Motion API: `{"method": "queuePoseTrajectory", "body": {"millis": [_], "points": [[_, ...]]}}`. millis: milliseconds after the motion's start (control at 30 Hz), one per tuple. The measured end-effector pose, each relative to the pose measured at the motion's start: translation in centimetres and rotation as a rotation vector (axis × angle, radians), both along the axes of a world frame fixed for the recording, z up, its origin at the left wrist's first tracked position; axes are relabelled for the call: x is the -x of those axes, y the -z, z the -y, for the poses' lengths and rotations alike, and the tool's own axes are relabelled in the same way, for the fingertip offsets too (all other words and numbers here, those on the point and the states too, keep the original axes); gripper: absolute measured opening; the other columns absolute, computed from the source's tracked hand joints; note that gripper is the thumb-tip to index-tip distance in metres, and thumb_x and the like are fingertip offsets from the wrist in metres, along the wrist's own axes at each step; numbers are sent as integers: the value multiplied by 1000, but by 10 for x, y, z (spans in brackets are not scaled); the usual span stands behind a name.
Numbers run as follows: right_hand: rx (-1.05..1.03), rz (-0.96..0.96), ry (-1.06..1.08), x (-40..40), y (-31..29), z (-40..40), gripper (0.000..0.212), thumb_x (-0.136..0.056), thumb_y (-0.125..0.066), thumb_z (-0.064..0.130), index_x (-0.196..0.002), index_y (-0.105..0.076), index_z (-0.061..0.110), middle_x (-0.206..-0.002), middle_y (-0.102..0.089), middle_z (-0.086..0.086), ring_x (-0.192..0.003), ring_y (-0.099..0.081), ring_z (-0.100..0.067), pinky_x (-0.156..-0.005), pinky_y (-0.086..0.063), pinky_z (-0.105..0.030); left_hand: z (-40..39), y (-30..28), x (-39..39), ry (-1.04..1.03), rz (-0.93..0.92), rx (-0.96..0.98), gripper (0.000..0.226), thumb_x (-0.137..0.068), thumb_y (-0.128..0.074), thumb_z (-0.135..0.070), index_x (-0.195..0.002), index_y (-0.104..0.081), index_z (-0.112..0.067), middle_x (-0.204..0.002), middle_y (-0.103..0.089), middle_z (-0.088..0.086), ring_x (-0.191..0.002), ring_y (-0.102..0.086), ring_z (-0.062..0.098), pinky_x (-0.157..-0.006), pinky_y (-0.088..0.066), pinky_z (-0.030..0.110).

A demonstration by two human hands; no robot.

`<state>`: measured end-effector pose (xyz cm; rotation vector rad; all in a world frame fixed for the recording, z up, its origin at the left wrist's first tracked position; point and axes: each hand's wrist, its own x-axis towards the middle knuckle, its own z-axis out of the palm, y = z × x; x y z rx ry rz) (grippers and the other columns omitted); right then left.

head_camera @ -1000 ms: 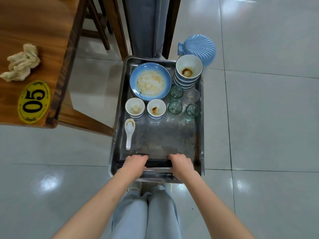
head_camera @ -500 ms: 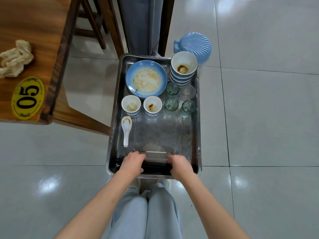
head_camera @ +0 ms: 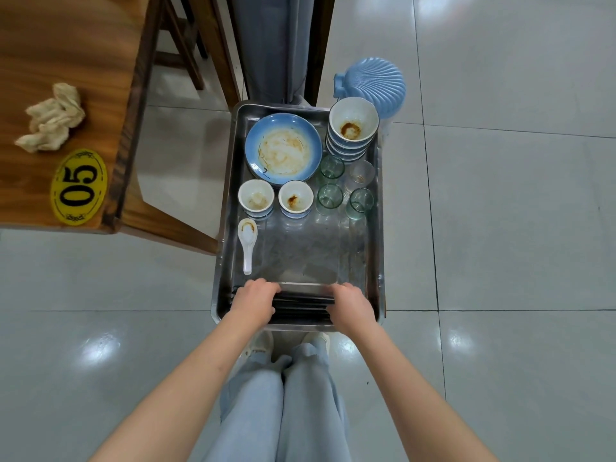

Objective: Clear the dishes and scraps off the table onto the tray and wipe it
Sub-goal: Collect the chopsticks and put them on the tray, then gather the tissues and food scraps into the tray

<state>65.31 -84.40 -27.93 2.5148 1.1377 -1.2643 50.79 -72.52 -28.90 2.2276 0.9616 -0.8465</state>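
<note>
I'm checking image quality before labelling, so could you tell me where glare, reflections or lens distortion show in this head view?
Head view: bright lamp glare spots sit on the glossy floor tiles; the steel tray shows smeared reflections on its bare base; wide-angle distortion bends the tile seams and the table edge toward the borders; the dishes and both hands look sharp, without motion blur.

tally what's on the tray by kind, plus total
On the tray:
Blue plate: 1
Small bowls: 2
Bowl stack: 1 stack; bowl count unclear
Glasses: 4
Spoon: 1
Dark chopsticks, under both hands: 1 bundle; number unclear
Total: 10, taking stack and bundle as one each
</note>
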Motion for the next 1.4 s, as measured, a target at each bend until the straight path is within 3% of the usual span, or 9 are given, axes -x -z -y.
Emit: {"method": "queuePoseTrajectory", "body": {"millis": [300,500,667,933,1233,1400], "points": [[-81,34,125,-7,-103,-16,27,-91,-51,16,-117,-55,10,-115,-58,-11,-108,-53,-31,-86,-46,-36,-26,-111,-3,-52,110,30,42,-88,-62,-16,-129,-54,-19,-126,-57,5,-116,-52,24,-99,-43,39],[-236,19,209,-2,-183,-33,47,-90,-57,22,-135,-45,17,-134,-51,-7,-122,-47,-26,-98,-42,-38,-48,-201,0,-96,270,-57,50,-84,-67,-22,-131,-50,-24,-127,-56,2,-117,-50,22,-98,-43,37],[-455,-22,228,7,-246,-41,50,-87,-60,24,-135,-45,21,-132,-53,-2,-118,-49,-20,-96,-40,-33,-49,-263,15,-198,418,-130,55,-80,-69,-21,-132,-51,-23,-129,-56,3,-117,-50,22,-98,-42,37],[-713,-15,56,35,-330,-40,58,-81,-68,26,-135,-46,22,-126,-58,-1,-103,-55,-15,-94,-43,-30,-28,-346,77,-382,613,-297,61,-77,-74,-23,-133,-50,-23,-132,-55,0,-123,-47,19,-101,-38,34],[-852,-111,-205,110,-411,-91,66,-82,-67,33,-141,-37,26,-139,-47,2,-129,-40,-16,-105,-34,-36,-30,-441,183,-601,708,-561,66,-72,-80,-23,-132,-52,-22,-130,-57,-1,-119,-52,15,-90,-33,19],[-872,-152,-332,160,-429,-146,70,-82,-69,33,-142,-34,28,-142,-44,5,-128,-41,-12,-98,-33,-23,-54,-473,236,-725,703,-645,66,-75,-77,-25,-135,-49,-22,-134,-54,-1,-123,-50,16,-92,-34,19]]}}
